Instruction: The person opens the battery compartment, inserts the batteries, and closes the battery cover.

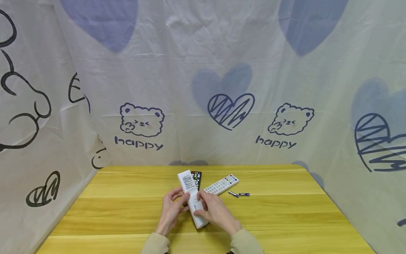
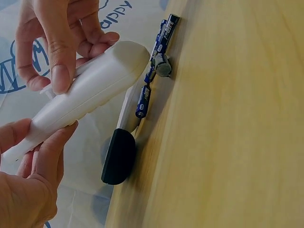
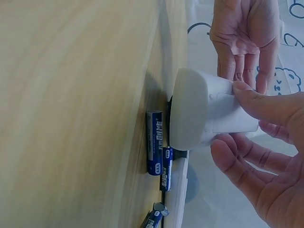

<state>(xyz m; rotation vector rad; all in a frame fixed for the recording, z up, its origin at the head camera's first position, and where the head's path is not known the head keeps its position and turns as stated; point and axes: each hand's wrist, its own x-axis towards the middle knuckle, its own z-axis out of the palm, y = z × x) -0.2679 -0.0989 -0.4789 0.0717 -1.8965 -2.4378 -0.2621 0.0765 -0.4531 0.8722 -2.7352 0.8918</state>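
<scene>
My left hand (image 1: 171,209) grips a white remote control (image 1: 187,180) by its side, its labelled back facing up. Thumb and fingers of my right hand (image 1: 215,210) pinch the battery cover (image 3: 232,114) near the remote's lower end. In the left wrist view a thin tab (image 2: 47,90) of the cover stands out from the casing under the right hand. The held remote is tilted above the wooden table (image 1: 285,211). Part of the cover is hidden by the right fingers.
Behind the held remote lies a black remote (image 1: 197,178), partly covered. A second white remote (image 1: 223,184) lies slantwise to its right. Blue AAA batteries (image 3: 154,142) lie on the table, two of them right of the hands in the head view. A printed cloth (image 1: 190,141) hangs behind the table.
</scene>
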